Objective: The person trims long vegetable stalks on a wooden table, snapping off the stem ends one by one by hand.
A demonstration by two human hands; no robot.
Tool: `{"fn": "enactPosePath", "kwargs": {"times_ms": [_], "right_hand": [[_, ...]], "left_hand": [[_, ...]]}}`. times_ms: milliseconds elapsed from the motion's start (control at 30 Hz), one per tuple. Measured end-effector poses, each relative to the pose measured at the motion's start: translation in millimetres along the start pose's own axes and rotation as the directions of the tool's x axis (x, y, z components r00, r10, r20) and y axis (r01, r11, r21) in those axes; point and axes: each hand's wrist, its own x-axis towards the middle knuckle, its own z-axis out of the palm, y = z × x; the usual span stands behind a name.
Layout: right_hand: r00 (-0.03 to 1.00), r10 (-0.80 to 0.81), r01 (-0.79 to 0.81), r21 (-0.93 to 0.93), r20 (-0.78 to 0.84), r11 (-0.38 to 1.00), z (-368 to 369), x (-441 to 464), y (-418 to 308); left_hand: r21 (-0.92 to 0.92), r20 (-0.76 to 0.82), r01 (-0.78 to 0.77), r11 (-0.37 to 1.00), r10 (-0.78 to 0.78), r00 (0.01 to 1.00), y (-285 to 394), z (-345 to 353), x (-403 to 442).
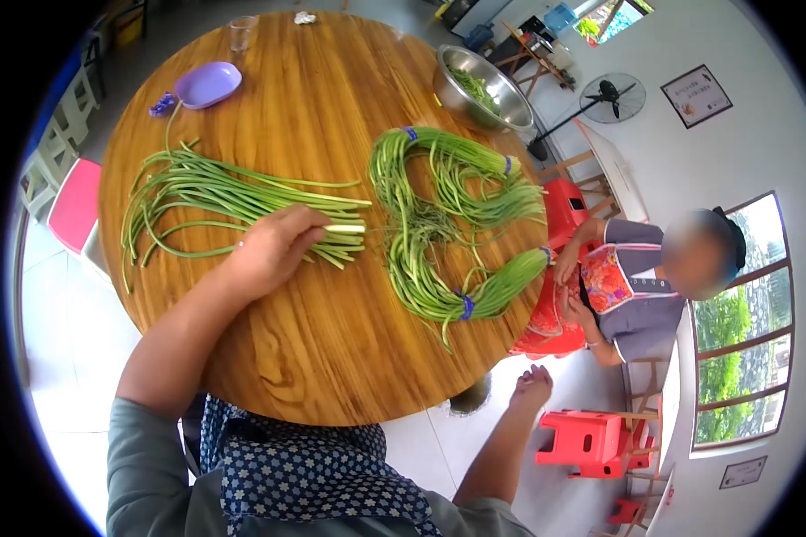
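Note:
On the round wooden table [287, 358], a loose spread of long green stalks [197, 183] lies at the left. My left hand [278, 246] is closed over their pale cut ends, fingers wrapped round some of the stalks. To its right rest bundles of green stalks [501, 282], tied with blue bands and curled round on themselves. My right hand [533, 385] hangs in the air off the table's lower right edge, its fingers curled together; whether anything small is in them is hidden.
A purple dish [208, 85], blue bands [162, 105] and a glass [242, 34] stand at the table's far left. A metal bowl [484, 89] with green pieces is at the far right. Another person [636, 286] sits beyond the right edge, near red stools [582, 438].

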Motion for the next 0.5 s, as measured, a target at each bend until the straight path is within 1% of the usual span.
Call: {"fn": "enactPosePath", "kwargs": {"times_ms": [33, 67, 100, 133, 167, 200, 233, 267, 333, 400, 467, 500], "right_hand": [[0.991, -0.026, 0.015, 0.089, 0.132, 0.996, -3, 13, -5], [0.955, -0.138, 0.133, 0.036, 0.261, 0.99, 23, -19, -26], [0.916, -0.202, 0.203, 0.035, 0.346, 0.979, 43, -29, -38], [0.893, -0.235, 0.245, 0.025, 0.383, 0.969, 77, -61, -54], [0.845, -0.178, 0.196, 0.018, 0.505, 0.98, 108, -105, -80], [0.837, -0.173, 0.171, 0.053, 0.519, 0.984, 144, -139, -80], [0.745, -0.098, 0.161, -0.035, 0.659, 0.986, 171, -173, -83], [0.633, -0.013, 0.171, -0.123, 0.774, 0.978, 194, -198, -79], [0.36, 0.098, 0.344, -0.23, 0.928, 0.911, 229, -235, -66], [0.181, -0.009, 0.521, -0.089, 0.983, 0.849, 261, -255, -34], [0.18, 0.031, 0.675, -0.146, 0.983, 0.723, 282, -276, -33], [0.221, 0.012, 0.671, -0.161, 0.975, 0.724, 288, -279, -30]], "left_hand": [[0.0, 0.007, -0.005, 1.0, 0.005, 1.0, 0, 3, -1], [0.014, 0.015, -0.007, 1.0, 0.006, 1.0, -1, 2, -2], [0.008, 0.006, -0.035, 0.999, 0.035, 0.999, 0, 2, -2], [0.002, 0.001, -0.065, 0.998, 0.065, 0.998, 3, 2, -2], [0.006, 0.004, -0.082, 0.997, 0.082, 0.997, 10, 3, -3], [0.019, 0.003, -0.111, 0.994, 0.111, 0.994, 14, -3, -1], [-0.007, -0.023, -0.125, 0.992, 0.125, 0.992, 14, -1, -2], [0.006, -0.028, -0.136, 0.991, 0.136, 0.99, 15, -1, -2], [-0.008, -0.02, -0.134, 0.991, 0.134, 0.991, 20, -3, -3], [0.017, -0.065, -0.17, 0.985, 0.171, 0.983, 21, -4, -2], [-0.011, -0.017, -0.134, 0.991, 0.133, 0.991, 21, -8, -4], [-0.03, -0.013, -0.121, 0.992, 0.12, 0.993, 21, -10, -4]]}}
